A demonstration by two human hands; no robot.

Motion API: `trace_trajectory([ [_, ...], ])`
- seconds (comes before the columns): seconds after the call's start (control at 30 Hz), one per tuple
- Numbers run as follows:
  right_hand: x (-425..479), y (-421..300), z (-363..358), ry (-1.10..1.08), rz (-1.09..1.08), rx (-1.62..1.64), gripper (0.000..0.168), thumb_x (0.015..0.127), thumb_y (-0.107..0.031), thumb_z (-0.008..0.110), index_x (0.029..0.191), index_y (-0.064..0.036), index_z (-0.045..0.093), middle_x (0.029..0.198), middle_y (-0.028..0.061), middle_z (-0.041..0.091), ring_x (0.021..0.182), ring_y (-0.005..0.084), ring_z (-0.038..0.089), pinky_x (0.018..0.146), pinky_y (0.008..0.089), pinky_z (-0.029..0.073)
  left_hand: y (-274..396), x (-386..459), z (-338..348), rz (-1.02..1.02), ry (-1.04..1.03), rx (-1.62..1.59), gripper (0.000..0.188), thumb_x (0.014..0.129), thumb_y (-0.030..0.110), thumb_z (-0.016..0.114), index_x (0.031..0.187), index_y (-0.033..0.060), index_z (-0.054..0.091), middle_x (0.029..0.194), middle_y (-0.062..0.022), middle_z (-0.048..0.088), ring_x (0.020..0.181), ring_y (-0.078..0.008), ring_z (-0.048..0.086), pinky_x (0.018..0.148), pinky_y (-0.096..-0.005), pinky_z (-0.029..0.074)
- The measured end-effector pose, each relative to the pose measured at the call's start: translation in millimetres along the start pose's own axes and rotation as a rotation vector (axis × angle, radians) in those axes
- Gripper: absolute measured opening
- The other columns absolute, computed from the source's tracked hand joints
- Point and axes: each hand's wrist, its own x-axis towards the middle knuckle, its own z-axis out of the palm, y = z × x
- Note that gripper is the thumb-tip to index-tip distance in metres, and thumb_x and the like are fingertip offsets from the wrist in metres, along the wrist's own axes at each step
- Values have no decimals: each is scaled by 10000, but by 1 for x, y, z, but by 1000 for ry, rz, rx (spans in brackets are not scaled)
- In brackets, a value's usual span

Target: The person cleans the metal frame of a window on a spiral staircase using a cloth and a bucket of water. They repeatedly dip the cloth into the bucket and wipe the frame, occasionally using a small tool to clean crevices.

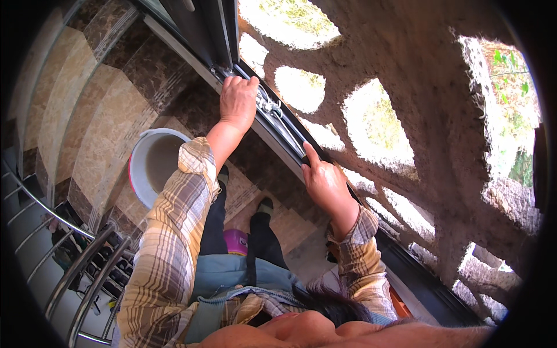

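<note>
My left hand [238, 101] rests with curled fingers on the dark metal window track [287, 137], near the foot of the sliding sash frame [219, 35]. Whether it holds something is hidden. Right beside it, a shiny, twisted, knotted silvery piece [269, 105] lies in the track. My right hand [326, 185] is lower along the same track, closed around the dark handle of a slim metal tool [289, 137], its index finger stretched along the tool. The tool's shaft points up the track towards the knotted piece.
A bucket [135, 174] of murky water stands on the tiled floor, left of my feet. Curved tiled steps [102, 100] and a metal railing [82, 269] are at left. A rough wall with openings [439, 130] borders the track at right. A purple container [236, 241] is between my legs.
</note>
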Motion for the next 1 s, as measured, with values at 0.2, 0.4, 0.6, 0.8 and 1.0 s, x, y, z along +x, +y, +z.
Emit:
trace_trajectory([
  [0.2, 16, -3, 0, -89, 19, 57, 467, 902, -183, 517, 1329, -41, 389, 755, 252, 630, 726, 423, 624, 669, 509, 492, -4, -1, 4, 24, 25, -46, 39, 799, 74, 527, 779, 107, 529, 700, -40, 580, 796, -225, 564, 825, -361, 428],
  [0.4, 37, -3, 2, -84, -22, 76, 477, 902, -181, 523, 1341, -51, 391, 724, 266, 624, 706, 450, 612, 675, 513, 487, -11, 0, -4, -21, -69, -246, 157, 768, 133, 679, 878, 73, 584, 793, -68, 620, 852, -256, 589, 822, -380, 424],
  [0.6, 56, 8, 20, -83, -64, 196, 456, 910, -207, 516, 1327, -57, 407, 779, 272, 629, 751, 459, 610, 698, 508, 487, -10, -2, -8, 0, -47, -310, 263, 736, 201, 723, 898, 94, 545, 839, -79, 574, 892, -277, 567, 835, -421, 406],
  [0.8, 61, 7, 42, -126, -14, 545, 449, 898, -214, 558, 1316, -93, 446, 977, 303, 616, 955, 463, 585, 815, 453, 472, -15, 1, -5, -15, -104, -248, 194, 755, 111, 671, 902, 108, 544, 893, -66, 570, 894, -270, 568, 817, -412, 407],
  [1.0, 60, 15, 32, -51, -130, 398, 466, 892, -212, 553, 1333, -120, 434, 896, 287, 629, 865, 455, 603, 789, 493, 468, -22, 3, -2, -23, -118, -339, 143, 765, 70, 638, 855, 91, 530, 839, -71, 579, 847, -291, 576, 765, -408, 423],
])
